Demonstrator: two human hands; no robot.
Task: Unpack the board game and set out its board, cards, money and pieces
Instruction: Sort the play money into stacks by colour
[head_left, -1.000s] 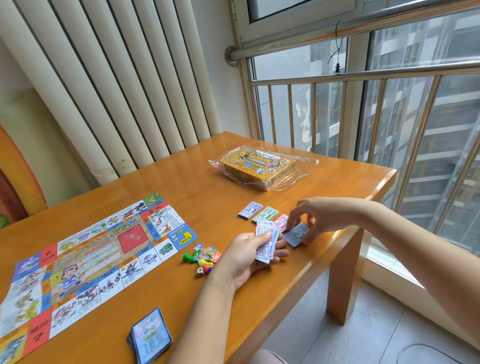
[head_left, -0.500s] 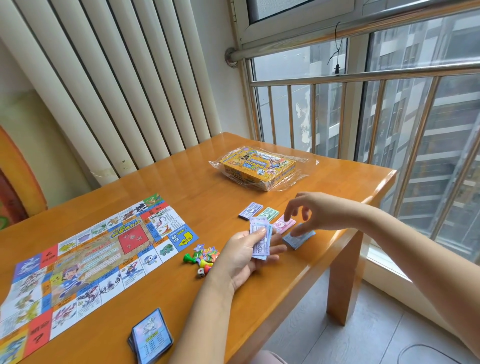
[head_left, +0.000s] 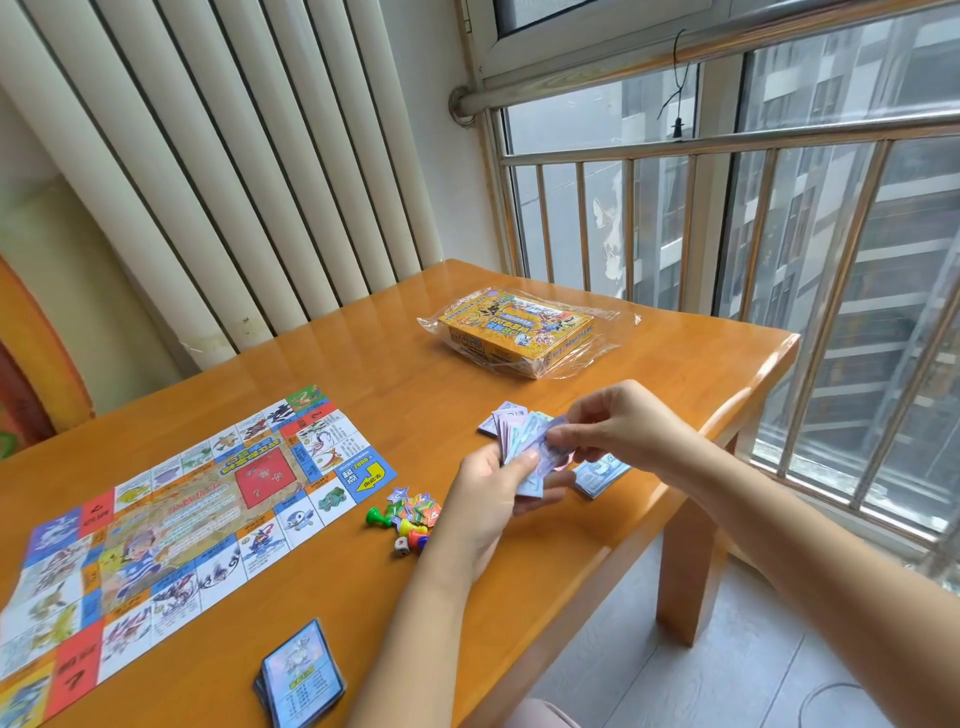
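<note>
**Sorting the paper money at the bench's near edge**

The wad of play money (head_left: 522, 460) is held just above the bench (head_left: 363, 364), near its right front edge. The left hand (head_left: 483, 504) grips its lower end, thumb across the face, and the notes fan loosely. The right hand (head_left: 618, 431) pinches the top note's upper corner between thumb and fingertips.

These notes look thin, light and floppy, and probably slick against each other. One is best peeled off by a corner while the thumb holds back the rest.

A purple pile (head_left: 491, 423) lies beyond the hands and a blue-grey pile (head_left: 602, 475) just right of them. The pieces (head_left: 410, 517) cluster to the left beside the flat board (head_left: 171, 525). The cards (head_left: 301, 675) sit stacked nearer. The box (head_left: 514, 330) rests in plastic wrap well apart.
</note>
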